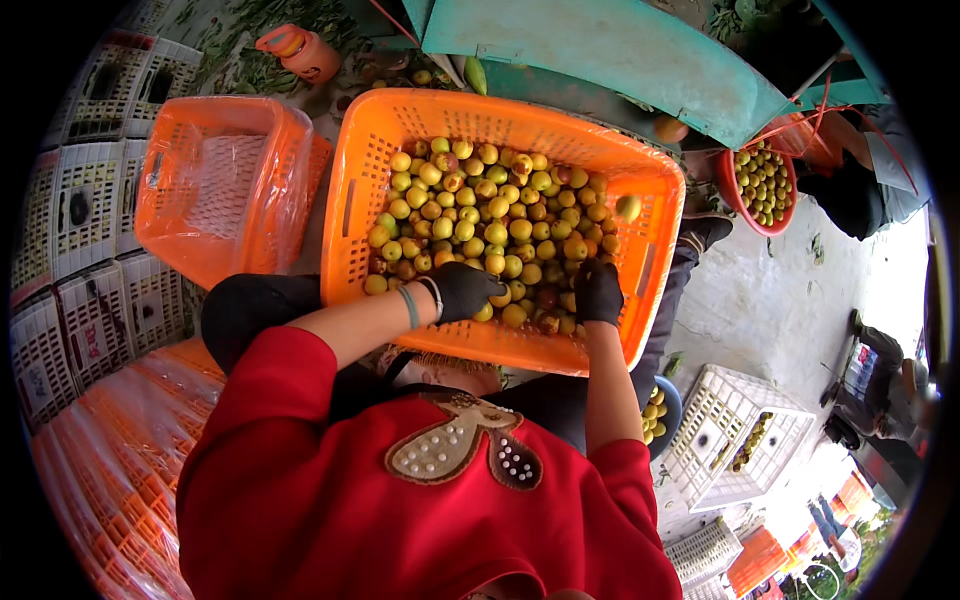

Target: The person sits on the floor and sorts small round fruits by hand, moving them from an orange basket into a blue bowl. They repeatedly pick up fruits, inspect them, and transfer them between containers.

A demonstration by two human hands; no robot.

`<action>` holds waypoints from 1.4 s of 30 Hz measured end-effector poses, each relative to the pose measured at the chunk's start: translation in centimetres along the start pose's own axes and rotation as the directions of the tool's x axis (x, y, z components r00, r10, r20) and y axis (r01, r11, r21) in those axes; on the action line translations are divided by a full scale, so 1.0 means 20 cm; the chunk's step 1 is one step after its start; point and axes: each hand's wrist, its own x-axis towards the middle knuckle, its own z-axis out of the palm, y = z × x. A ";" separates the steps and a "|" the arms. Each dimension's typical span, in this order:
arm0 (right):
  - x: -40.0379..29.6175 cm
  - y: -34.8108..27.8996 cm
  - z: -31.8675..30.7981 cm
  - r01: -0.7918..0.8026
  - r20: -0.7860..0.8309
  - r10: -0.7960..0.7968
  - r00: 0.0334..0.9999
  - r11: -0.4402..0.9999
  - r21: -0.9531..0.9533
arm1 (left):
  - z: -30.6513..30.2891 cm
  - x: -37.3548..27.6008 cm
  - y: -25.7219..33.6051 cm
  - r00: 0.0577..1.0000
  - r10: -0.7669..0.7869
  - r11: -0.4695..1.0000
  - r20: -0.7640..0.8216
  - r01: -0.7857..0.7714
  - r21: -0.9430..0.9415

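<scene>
An orange plastic crate (517,360) with slotted walls stands before me, between my knees. Yellow-green jujubes (480,217), some with brown patches, cover its bottom. My left hand (466,291), in a black glove, reaches over the near side with its fingertips touching the fruit; whether it grips one is unclear. Farther right, my right hand (598,292), also black-gloved, has curled fingers down among the jujubes, and its palm is hidden. A single jujube (628,208) shows against the right inner wall, apart from the pile.
Nested orange crates (217,180) wrapped in plastic stand at left, beside stacked white crates (82,202). A green metal frame (600,52) borders the far side. Right are a red bucket of fruit (787,214), a blue bucket (670,405), a white crate (739,435) and another person (889,172).
</scene>
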 end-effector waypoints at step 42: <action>-0.21 -0.39 -0.15 -0.068 0.901 -0.314 0.300 0.935 0.349 | -0.13 -0.39 -0.23 0.716 -0.399 0.736 0.573 0.622 -0.265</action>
